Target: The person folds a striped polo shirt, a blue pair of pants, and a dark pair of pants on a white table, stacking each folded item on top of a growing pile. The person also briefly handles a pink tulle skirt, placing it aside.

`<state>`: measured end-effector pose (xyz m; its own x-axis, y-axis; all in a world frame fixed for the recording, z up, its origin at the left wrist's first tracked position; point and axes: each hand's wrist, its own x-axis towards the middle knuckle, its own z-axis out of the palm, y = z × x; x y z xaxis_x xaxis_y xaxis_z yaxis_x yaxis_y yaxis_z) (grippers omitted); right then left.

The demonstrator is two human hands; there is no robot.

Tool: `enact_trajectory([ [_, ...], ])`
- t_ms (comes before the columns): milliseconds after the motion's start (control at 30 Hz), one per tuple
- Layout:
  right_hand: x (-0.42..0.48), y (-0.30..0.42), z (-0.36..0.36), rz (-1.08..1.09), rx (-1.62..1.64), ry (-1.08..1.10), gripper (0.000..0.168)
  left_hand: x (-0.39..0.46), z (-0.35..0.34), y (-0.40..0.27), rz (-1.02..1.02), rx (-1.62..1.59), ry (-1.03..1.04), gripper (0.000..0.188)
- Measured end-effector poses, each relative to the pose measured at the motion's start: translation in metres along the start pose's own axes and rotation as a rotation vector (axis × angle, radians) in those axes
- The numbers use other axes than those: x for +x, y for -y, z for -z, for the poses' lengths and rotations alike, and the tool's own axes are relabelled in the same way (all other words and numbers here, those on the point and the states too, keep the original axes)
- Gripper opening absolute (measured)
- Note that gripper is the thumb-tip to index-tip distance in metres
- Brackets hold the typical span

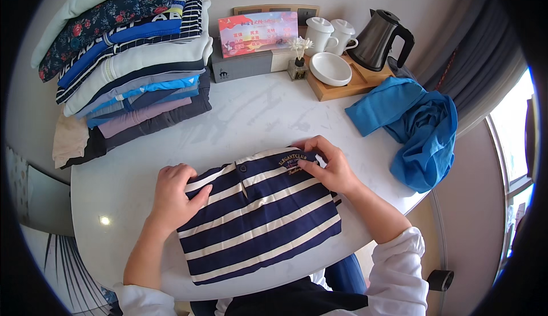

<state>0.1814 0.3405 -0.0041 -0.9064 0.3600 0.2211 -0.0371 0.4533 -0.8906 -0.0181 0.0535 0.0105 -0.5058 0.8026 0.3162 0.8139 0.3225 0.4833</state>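
Observation:
A folded navy shirt with cream stripes (265,213) lies flat on the white marbled table (252,110) in front of me. It has a buttoned placket and carries embroidered writing near its upper right corner. At its upper left edge, my left hand (177,196) grips the cloth, thumb on top and fingers along the far side. My right hand (334,166) holds the upper right corner the same way, its thumb resting by the embroidery. The fingertips beneath the cloth are hidden.
A tall stack of folded clothes (141,67) stands at the left. Crumpled blue cloth (419,132) lies at the right edge. Farther back are a wooden tray (325,91), white dish (330,70), lidded mugs (319,37), electric kettle (374,42), reed diffuser (298,68) and grey box (244,65).

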Motion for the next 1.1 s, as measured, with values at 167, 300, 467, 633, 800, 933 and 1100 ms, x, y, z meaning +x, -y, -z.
enact_trajectory([
  [167, -0.002, 0.000, -0.003, -0.088, 0.184, 0.022, 0.039, 0.008, 0.028, 0.000, 0.214, -0.311, 0.233, 0.034],
  [300, 0.001, 0.007, 0.001, -0.200, 0.245, 0.061, 0.044, 0.004, 0.033, 0.028, 0.222, -0.442, 0.403, 0.043],
  [467, 0.003, 0.010, -0.001, -0.462, 0.769, -0.051, 0.033, 0.006, 0.035, 0.026, 0.474, -0.840, 0.401, 0.036],
  [633, 0.004, 0.000, -0.005, -0.281, 0.155, -0.017, 0.036, 0.005, 0.024, 0.055, 0.513, -0.772, 0.588, 0.028],
  [800, 0.002, 0.003, 0.002, -0.185, -0.394, -0.061, 0.042, 0.007, 0.027, 0.033, 0.504, -0.327, 0.451, 0.034],
  [933, 0.000, 0.009, 0.016, -0.276, -0.739, 0.003, 0.049, -0.005, 0.038, 0.020, 0.518, 0.127, 0.281, 0.045],
  [1100, -0.027, 0.030, 0.027, -0.283, -0.672, 0.165, 0.065, -0.065, 0.038, 0.043, 0.456, 0.247, 0.093, 0.055],
])
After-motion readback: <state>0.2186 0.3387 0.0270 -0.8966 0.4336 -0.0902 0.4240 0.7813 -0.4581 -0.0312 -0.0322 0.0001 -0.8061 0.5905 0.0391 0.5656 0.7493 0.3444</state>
